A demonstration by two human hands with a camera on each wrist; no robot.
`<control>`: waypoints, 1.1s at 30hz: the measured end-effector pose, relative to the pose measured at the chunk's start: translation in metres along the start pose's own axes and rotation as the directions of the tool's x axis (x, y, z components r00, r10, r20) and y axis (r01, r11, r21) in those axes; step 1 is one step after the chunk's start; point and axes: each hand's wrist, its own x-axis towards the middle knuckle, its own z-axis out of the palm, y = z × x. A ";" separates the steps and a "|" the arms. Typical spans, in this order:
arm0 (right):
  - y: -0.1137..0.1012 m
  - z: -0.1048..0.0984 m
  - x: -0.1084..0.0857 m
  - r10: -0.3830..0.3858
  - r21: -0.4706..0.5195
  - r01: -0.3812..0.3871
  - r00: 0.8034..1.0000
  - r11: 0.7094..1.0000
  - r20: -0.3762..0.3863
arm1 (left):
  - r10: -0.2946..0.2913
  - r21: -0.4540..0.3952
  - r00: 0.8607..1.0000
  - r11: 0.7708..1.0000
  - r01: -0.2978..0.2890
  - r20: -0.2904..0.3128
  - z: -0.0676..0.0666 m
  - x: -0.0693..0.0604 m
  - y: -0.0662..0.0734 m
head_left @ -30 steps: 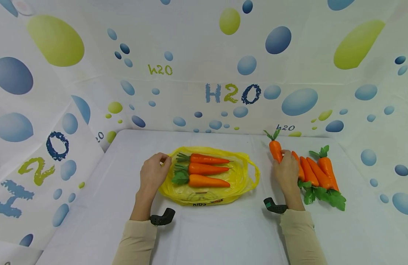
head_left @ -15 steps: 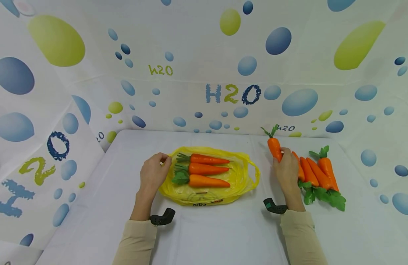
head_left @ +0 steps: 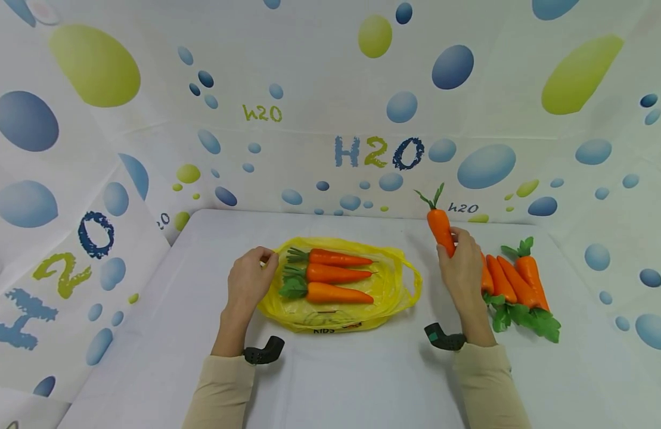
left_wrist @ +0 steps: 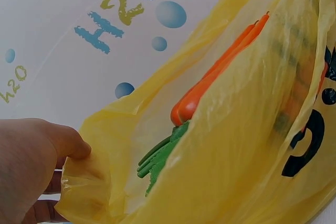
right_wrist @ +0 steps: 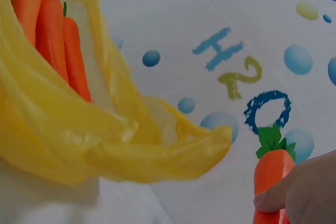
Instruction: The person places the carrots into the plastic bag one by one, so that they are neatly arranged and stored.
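Observation:
Between thumb and fingers, my left hand point(head_left: 250, 279) pinches the left rim of a yellow plastic bag point(head_left: 386, 310); the left wrist view shows the thumb on the bag's edge point(left_wrist: 86, 187). Three carrots point(head_left: 335, 274) lie side by side in the bag's opening, green tops to the left. My right hand point(head_left: 461, 271) grips a carrot point(head_left: 439, 226) by its lower part, leaves upward, to the right of the bag. In the right wrist view that carrot point(right_wrist: 272, 174) is apart from the bag point(right_wrist: 157, 156).
Several carrots point(head_left: 515, 280) lie at the right of the white table point(head_left: 357, 381), beside my right hand, most with leaves toward the front and one with leaves at the back. Behind the table stands a patterned white backdrop point(head_left: 309, 59).
My right hand has raised its carrot and moved slightly toward the back left, away from the other carrots. My left hand stays at the bag's rim.

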 end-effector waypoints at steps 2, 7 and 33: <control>-0.004 -0.001 -0.001 -0.014 0.003 0.014 1.000 1.000 -0.007 | 0.000 0.003 1.000 1.000 0.000 0.002 0.000 0.000 0.000; -0.016 -0.001 -0.006 -0.066 0.022 0.067 0.997 0.998 -0.028 | -0.003 0.008 1.000 1.000 0.003 0.009 0.000 0.000 0.000; -0.056 0.009 -0.032 -0.365 0.132 0.359 0.931 0.924 0.019 | -0.014 0.018 1.000 1.000 0.013 0.024 0.001 0.001 0.001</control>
